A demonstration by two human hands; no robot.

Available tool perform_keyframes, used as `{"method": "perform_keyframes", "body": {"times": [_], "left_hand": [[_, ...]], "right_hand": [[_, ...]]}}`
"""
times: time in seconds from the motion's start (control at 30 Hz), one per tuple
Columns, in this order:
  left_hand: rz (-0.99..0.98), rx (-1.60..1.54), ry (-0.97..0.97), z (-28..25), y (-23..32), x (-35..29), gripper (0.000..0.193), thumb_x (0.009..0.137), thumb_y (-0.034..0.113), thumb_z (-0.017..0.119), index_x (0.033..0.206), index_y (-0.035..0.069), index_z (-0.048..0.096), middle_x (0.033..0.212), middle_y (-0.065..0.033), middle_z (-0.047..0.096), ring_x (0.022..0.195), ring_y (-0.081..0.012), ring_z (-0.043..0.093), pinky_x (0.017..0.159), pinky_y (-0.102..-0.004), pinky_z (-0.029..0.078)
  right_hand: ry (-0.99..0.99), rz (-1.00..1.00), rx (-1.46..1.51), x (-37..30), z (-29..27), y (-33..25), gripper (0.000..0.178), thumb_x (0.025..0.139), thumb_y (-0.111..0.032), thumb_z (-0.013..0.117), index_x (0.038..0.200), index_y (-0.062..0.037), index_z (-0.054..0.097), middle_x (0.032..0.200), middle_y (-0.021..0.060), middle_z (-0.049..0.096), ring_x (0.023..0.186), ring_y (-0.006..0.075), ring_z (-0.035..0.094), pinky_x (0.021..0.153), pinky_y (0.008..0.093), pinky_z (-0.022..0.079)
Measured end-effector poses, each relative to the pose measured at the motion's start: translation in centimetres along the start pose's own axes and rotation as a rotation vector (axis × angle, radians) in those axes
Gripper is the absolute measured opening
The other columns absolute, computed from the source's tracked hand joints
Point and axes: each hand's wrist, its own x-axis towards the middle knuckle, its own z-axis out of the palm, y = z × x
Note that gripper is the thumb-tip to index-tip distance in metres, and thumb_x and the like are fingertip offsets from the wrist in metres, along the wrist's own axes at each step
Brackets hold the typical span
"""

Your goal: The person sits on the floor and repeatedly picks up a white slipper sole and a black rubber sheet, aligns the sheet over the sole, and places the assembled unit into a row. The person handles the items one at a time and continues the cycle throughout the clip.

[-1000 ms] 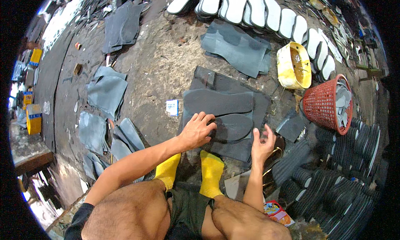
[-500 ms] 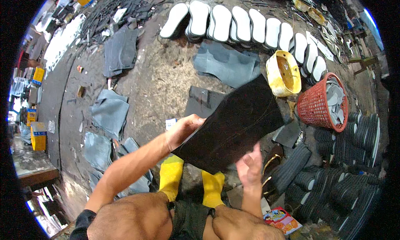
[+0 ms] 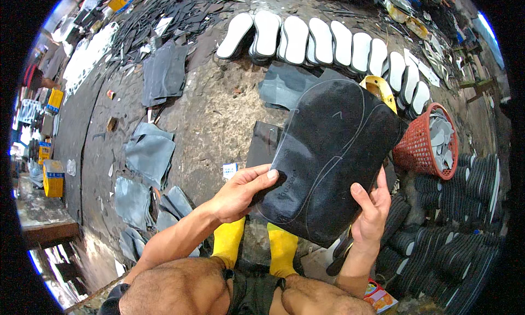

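A black rubber sheet (image 3: pixel 322 151) with pale curved sole outlines drawn on it is held up, tilted, above my feet. My left hand (image 3: pixel 240 192) pinches its left edge, thumb on top and fingers underneath. At the lower right edge is my right hand (image 3: pixel 372 211), its thumb lapping over the face and its fingers along the edge. Part of the yellow tub (image 3: pixel 381 88) behind the sheet is hidden by it. Below, yellow socks (image 3: pixel 228 241) show on my feet.
White-topped soles (image 3: pixel 296 40) stand in a curved row at the back. A red basket (image 3: pixel 418 151) of grey cut pieces is at right, above stacked black ribbed soles (image 3: pixel 426 249). Grey sheets (image 3: pixel 149 151) lie at left, dark scraps (image 3: pixel 164 14) beyond, and a yellow box (image 3: pixel 53 178) far left.
The sheet has turned and tipped up, so its outlined, shinier face now shows. My right hand has moved up and right onto its edge; the left hand keeps its hold.
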Motion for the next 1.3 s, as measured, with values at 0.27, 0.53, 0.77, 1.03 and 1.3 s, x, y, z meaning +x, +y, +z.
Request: {"method": "perform_keyframes", "body": {"times": [0.27,0.53,0.77,1.03,1.3], "left_hand": [[-0.125,-0.054,-0.038,-0.4,0.2,0.1,0.043,0.099,0.023,0.067,0.135,0.001,0.059,0.125,-0.007,0.069,0.107,-0.0145,0.068,0.097,-0.0297,0.054],[0.179,0.555,-0.026,0.3,0.7,-0.5,0.054,0.079,0.009,0.089,0.126,-0.002,0.063,0.119,-0.0053,0.071,0.108,-0.0138,0.063,0.099,-0.0334,0.052],[0.041,0.674,-0.022,0.0,0.2,-2.2,0.057,0.083,0.004,0.084,0.135,0.001,0.059,0.122,-0.004,0.07,0.112,-0.0117,0.062,0.101,-0.0322,0.05],[0.146,0.73,-0.108,-1.0,0.2,-3.5,0.045,0.084,0.003,0.083,0.126,0.001,0.065,0.116,-0.0021,0.072,0.107,-0.0102,0.061,0.096,-0.0311,0.051],[0.109,0.798,-0.137,-1.6,0.6,-4.2,0.043,0.083,0.006,0.086,0.121,-0.001,0.068,0.109,-0.0022,0.074,0.103,-0.0117,0.063,0.094,-0.0316,0.052]], "right_hand": [[0.043,0.17,0.111,-0.3,-1.5,1.0,0.076,0.083,0.007,0.067,0.152,0.0059,0.037,0.14,0.0155,0.059,0.123,0.0265,0.061,0.111,0.0373,0.043],[0.123,-0.553,-0.799,0.7,1.8,-2.4,0.08,0.082,-0.012,0.081,0.152,-0.0053,0.042,0.15,0.0176,0.05,0.14,0.0322,0.045,0.116,0.0466,0.034],[-0.224,-1.025,-1.115,2.9,4.1,-4.9,0.021,0.074,-0.011,0.087,0.091,-0.0115,0.074,0.107,0.0069,0.076,0.095,0.0245,0.074,0.089,0.0399,0.054],[-0.229,-0.776,-0.859,2.2,4.2,-4.3,0.018,0.075,-0.003,0.085,0.089,-0.004,0.074,0.1,0.0166,0.077,0.083,0.0259,0.077,0.071,0.0329,0.059],[-0.291,-0.297,-0.586,2.2,4.0,-5.3,0.016,0.076,0.0,0.086,0.085,-0.0001,0.073,0.087,0.0119,0.077,0.079,0.0143,0.074,0.074,0.0267,0.058]]}}
